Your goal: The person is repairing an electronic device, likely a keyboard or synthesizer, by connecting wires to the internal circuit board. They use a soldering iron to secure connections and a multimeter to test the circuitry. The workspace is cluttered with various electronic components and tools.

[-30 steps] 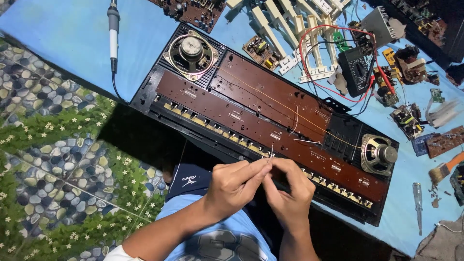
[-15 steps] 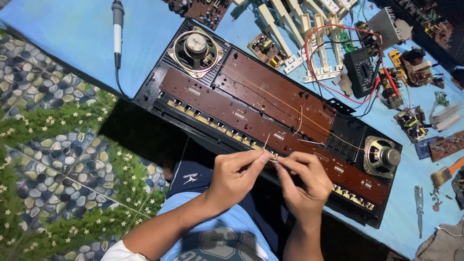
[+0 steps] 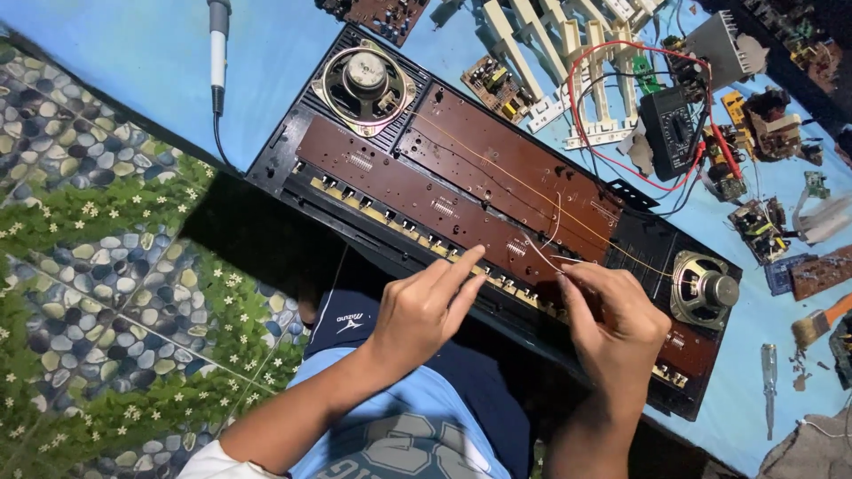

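While I lean over the opened keyboard chassis (image 3: 461, 191), my right hand (image 3: 612, 324) pinches a thin pale wire (image 3: 543, 255) between thumb and forefinger, the strand rising from the long brown circuit board (image 3: 417, 191). My left hand (image 3: 426, 310) hovers just beside it, fingers (image 3: 461, 270) stretched flat and loose over the front strip of key contacts (image 3: 399, 226), gripping nothing. Round speaker (image 3: 366, 80) sits at the far left end, another speaker (image 3: 706, 288) at the right. Beyond, on the blue cloth (image 3: 115, 62), lie a black multimeter (image 3: 670, 133) and a soldering iron (image 3: 217, 53).
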